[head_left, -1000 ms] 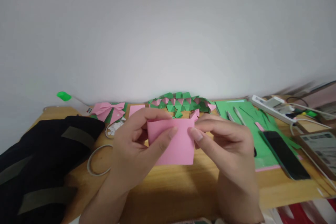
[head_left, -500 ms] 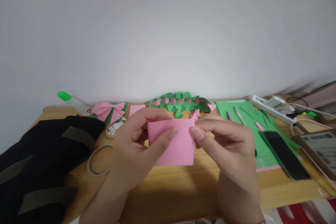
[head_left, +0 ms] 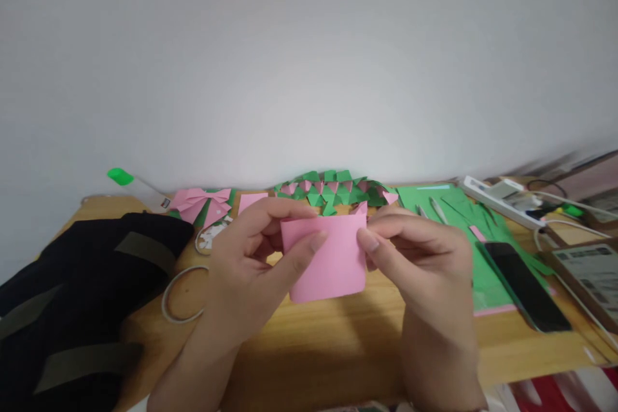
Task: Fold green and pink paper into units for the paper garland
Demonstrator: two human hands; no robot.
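A small square of pink paper (head_left: 333,270) is held up above the wooden table, slightly tilted and bent along its lower edge. My left hand (head_left: 261,270) grips its left side, thumb across the front and fingers behind. At the upper right corner, my right hand (head_left: 420,257) pinches the paper between thumb and fingers. Whether it is folded double is hard to make out. Past it lie green and pink folded paper pieces (head_left: 333,190) in rows, and another pink paper piece (head_left: 252,201) lies to their left.
On the left are dark cloth (head_left: 96,270), a tape ring (head_left: 181,296), a pink paper bow (head_left: 200,203) and a green-tipped stick (head_left: 120,176). To the right sit green sheets (head_left: 434,196) with tools on them, a phone (head_left: 524,286), a power strip (head_left: 502,203) and a cardboard box (head_left: 589,270).
The pink paper has shifted a little to the right and tilted, its lower edge now curved. My right hand moved slightly right with it; both hands keep their hold.
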